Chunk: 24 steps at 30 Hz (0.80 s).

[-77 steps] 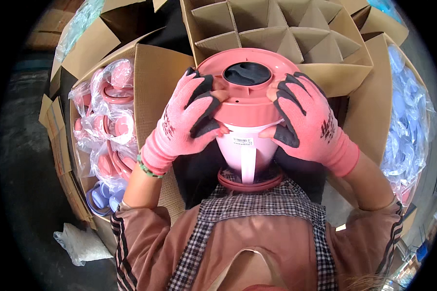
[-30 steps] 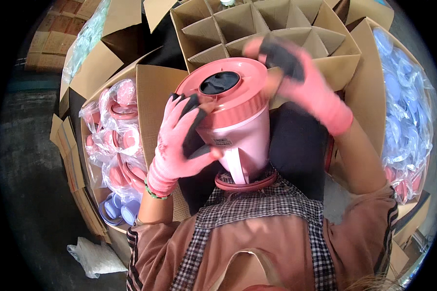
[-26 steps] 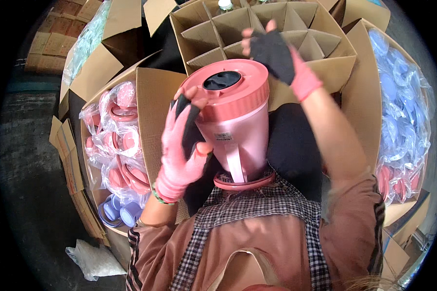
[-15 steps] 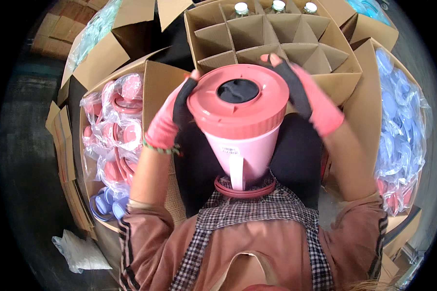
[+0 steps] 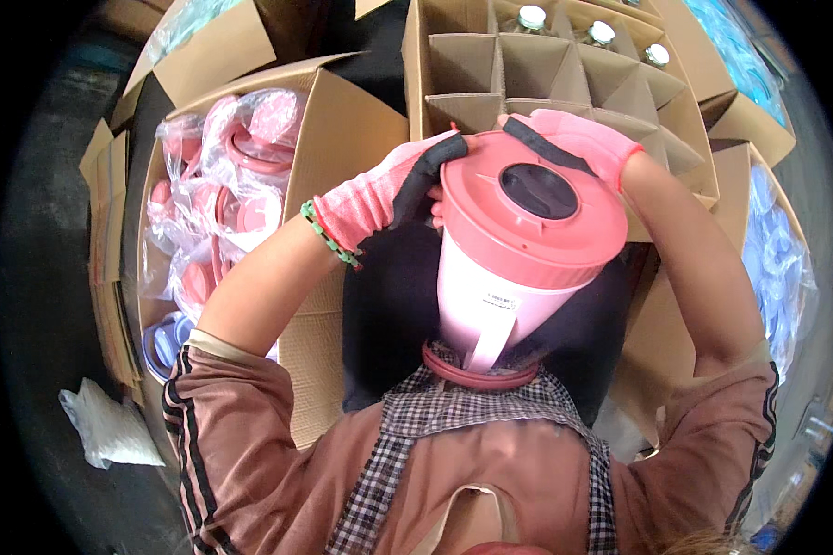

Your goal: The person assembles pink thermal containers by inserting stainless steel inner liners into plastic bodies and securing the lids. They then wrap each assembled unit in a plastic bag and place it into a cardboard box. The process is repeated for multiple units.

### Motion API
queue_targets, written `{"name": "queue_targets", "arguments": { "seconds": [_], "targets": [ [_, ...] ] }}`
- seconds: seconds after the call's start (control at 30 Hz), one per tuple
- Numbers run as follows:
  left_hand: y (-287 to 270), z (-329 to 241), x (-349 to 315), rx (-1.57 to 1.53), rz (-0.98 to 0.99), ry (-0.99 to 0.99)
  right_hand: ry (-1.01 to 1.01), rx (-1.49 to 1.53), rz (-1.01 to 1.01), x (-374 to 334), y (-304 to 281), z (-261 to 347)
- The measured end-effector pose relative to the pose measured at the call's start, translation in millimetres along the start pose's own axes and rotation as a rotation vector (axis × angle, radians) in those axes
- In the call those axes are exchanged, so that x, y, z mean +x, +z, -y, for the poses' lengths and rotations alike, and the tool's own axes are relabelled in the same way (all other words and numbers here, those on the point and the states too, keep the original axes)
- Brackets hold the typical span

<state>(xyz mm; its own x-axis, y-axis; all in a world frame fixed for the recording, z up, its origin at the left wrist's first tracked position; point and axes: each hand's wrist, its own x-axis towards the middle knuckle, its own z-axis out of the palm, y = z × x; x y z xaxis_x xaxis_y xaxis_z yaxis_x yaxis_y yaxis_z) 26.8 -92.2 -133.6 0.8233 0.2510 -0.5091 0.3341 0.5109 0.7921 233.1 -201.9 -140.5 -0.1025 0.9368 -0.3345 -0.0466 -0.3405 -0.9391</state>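
Note:
A pale pink pitcher (image 5: 472, 291) stands at my lap, tilted with its top leaning right. Its coral lid (image 5: 472, 176) sits on the mouth and has a round black centre (image 5: 539, 191). The pitcher's handle (image 5: 492, 340) points toward me, and a dark pink ring (image 5: 481, 380) shows around its foot. My left hand (image 5: 393, 185), in a pink and black fingerless glove, is closed on the lid's left rim, fingers under the edge. Across the lid's far edge lies my right hand (image 5: 574, 148), gloved alike and curled over the rim; its fingertips are partly hidden.
Ahead stands a divided carton (image 5: 453, 65) with white-capped glass bottles (image 5: 530, 20) in some cells. On the left a carton holds bagged pink lids and rings (image 5: 254, 199). Bagged blue parts (image 5: 773, 250) fill a carton at right. A white bag (image 5: 111, 425) lies on the floor.
The pitcher has tipped and shifted rightward in view. My right hand has moved from the lid's right side to its far edge. The whole view has turned somewhat.

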Motion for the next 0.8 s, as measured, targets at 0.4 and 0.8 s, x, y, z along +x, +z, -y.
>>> {"name": "queue_targets", "arguments": {
  "seconds": [0.4, 0.8],
  "targets": [
    [-19.4, 0.6, -35.2, 1.113, 0.175, 1.098, -0.444, -0.486, -0.479, -99.1, 58.2, 20.1],
    [7.0, 23.7, -35.4, 1.145, -0.040, 1.307, -0.651, -1.222, -0.683, -120.8, 99.5, -1.3]
  ]
}}
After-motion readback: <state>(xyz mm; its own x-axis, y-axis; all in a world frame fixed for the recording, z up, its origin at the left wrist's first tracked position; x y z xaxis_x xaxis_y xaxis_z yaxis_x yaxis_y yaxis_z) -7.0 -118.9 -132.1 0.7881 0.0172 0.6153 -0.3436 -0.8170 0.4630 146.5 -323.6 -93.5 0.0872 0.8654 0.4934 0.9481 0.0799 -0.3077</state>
